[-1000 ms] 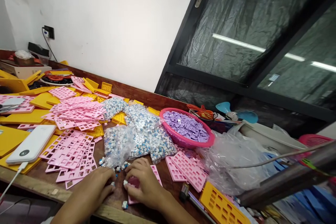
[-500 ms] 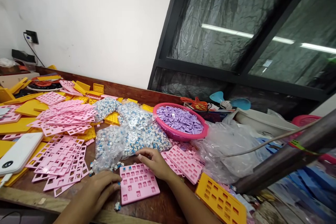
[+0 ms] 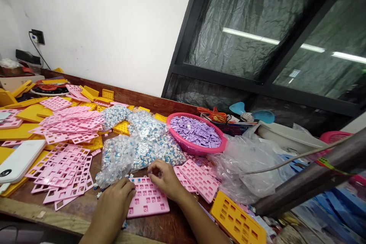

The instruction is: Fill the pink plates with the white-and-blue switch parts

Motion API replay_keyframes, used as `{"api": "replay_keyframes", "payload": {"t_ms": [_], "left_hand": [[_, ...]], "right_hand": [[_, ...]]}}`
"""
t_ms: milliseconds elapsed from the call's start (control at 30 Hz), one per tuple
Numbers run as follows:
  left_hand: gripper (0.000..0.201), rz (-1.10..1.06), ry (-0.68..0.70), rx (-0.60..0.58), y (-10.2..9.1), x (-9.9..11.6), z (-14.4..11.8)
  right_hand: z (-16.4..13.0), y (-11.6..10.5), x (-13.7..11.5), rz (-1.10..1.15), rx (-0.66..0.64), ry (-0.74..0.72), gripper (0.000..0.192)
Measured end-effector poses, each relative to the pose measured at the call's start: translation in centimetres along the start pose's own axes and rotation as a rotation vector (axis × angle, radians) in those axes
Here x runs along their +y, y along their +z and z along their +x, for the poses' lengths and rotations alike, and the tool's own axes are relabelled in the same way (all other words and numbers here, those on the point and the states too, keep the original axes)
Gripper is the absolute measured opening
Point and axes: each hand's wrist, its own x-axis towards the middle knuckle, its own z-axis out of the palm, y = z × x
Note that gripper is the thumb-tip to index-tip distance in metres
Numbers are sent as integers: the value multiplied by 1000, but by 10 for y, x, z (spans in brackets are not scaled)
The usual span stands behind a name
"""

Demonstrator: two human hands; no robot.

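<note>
A pink keyboard plate (image 3: 148, 200) lies flat on the wooden table (image 3: 74, 215) in front of me, with a few blue switches set along its far row. My left hand (image 3: 116, 200) rests on the plate's left edge, fingers curled. My right hand (image 3: 164, 177) sits at the plate's far right corner, fingertips pinched at the top row; whether it holds a switch I cannot tell. Clear bags of blue and white switches (image 3: 143, 145) lie just beyond both hands, with a few loose switches beside them.
Stacks of pink plates (image 3: 65, 160) and yellow plates (image 3: 20, 129) cover the left. A white power bank (image 3: 17, 160) lies at the left edge. A pink basket of purple keycaps (image 3: 197, 133), crumpled plastic (image 3: 248, 167), a yellow plate (image 3: 237, 221) and a metal bar (image 3: 311, 179) stand right.
My left hand moved up onto the plate's left edge. My right hand drew in toward the plate's top row. The view shifted slightly.
</note>
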Motion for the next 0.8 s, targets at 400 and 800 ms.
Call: {"api": "replay_keyframes", "payload": {"t_ms": [400, 800], "left_hand": [[31, 1, -69, -4, -3, -5, 8], [27, -71, -72, 8, 0, -11, 11]], "right_hand": [[-4, 13, 1, 49, -107, 106, 18], [-1, 16, -5, 41, -26, 81, 14]]}}
